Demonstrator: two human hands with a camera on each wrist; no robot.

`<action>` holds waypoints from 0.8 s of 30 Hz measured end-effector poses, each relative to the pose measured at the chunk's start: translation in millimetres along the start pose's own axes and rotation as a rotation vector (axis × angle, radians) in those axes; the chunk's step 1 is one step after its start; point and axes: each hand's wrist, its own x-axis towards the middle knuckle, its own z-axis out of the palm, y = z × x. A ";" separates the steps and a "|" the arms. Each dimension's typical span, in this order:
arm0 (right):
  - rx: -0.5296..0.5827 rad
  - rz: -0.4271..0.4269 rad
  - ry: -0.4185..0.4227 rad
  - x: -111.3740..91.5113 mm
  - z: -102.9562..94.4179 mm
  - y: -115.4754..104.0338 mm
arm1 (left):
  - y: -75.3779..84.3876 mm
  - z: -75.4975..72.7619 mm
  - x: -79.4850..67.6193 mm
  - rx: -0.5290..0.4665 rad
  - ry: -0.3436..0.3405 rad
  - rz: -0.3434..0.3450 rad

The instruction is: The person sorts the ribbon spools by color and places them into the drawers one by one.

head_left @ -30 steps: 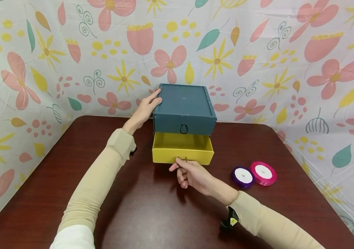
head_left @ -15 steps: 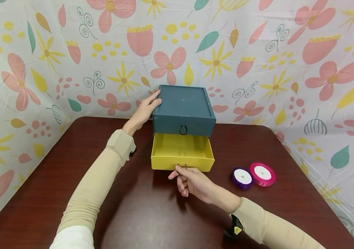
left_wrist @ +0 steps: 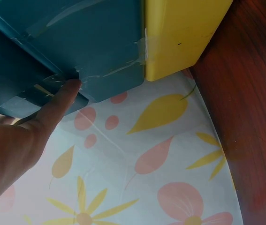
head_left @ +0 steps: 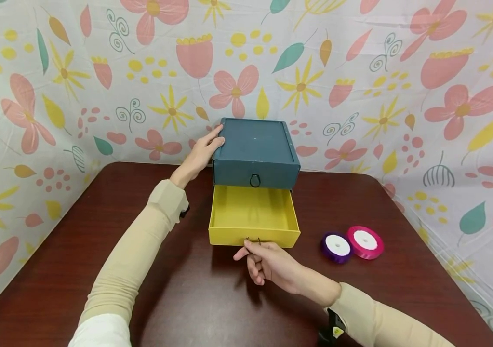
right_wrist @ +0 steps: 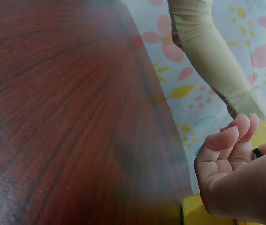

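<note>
A dark blue drawer box (head_left: 255, 140) stands at the back of the table, its upper front bearing a black loop (head_left: 255, 180). Below, a yellow drawer (head_left: 254, 235) is pulled well out, and its inside shows nothing in it. My right hand (head_left: 274, 267) pinches the black cord pull (head_left: 259, 240) on the drawer's front between thumb and finger, the other fingers curled. At the box's left side rests my left hand (head_left: 200, 155), fingers extended along the top edge. In the left wrist view, its thumb (left_wrist: 60, 103) presses the blue side.
To the right lie two ribbon spools with white centres, one purple (head_left: 337, 247) and one pink (head_left: 365, 242), side by side. A flower-printed cloth (head_left: 142, 72) hangs right behind the dark red-brown table (head_left: 177, 299).
My right hand has drawn the yellow drawer farther out toward me, showing more of its inside. My left hand and the blue box have stayed in place.
</note>
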 end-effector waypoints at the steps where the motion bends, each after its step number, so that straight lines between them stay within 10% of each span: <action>1: 0.000 0.001 -0.004 -0.8 0.4 0.4 | 0.1 0.0 0.0 0.001 0.000 -0.002; 10: -0.006 0.008 -0.034 -7.6 3.7 3.4 | 0.1 -0.2 -0.2 0.011 -0.010 -0.004; 16: -0.027 -0.008 -0.197 -16.4 4.4 4.6 | -0.5 0.2 -0.7 0.010 -0.008 -0.004; 24: -0.451 -0.182 -0.372 -56.7 -15.6 -17.8 | -9.5 1.6 4.8 -0.001 0.009 0.015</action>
